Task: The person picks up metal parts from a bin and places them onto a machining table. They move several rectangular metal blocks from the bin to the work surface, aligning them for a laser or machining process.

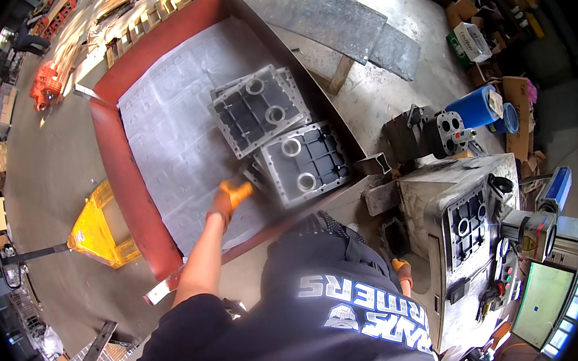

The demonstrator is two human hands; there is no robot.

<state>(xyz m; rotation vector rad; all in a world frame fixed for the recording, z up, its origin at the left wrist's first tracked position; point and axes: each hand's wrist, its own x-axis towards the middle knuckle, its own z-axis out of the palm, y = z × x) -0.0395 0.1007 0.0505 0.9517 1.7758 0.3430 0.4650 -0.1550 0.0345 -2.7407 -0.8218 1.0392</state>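
My left hand (230, 199), in an orange work glove, hovers inside the red metal bin (117, 161) with nothing in it. Its thumb and fingers are spread, just left of the stacked castings. Two piles of grey rectangular metal housings lie on the bin's pale liner sheet; the upper housing (253, 108) has two round bores, and so does the nearer housing (319, 167). Low at my right side, my right hand (401, 268), also gloved in orange, is mostly hidden by my torso. A dark metal casting (394, 235) shows just beyond it; whether the fingers grip it is hidden.
On my right stands a pale machine cabinet (424, 189) with another housing (468, 227) on its face and a lit screen (543, 299). A yellow pallet jack (94, 228) sits left of the bin. Blue containers (472, 108) and cartons line the far right.
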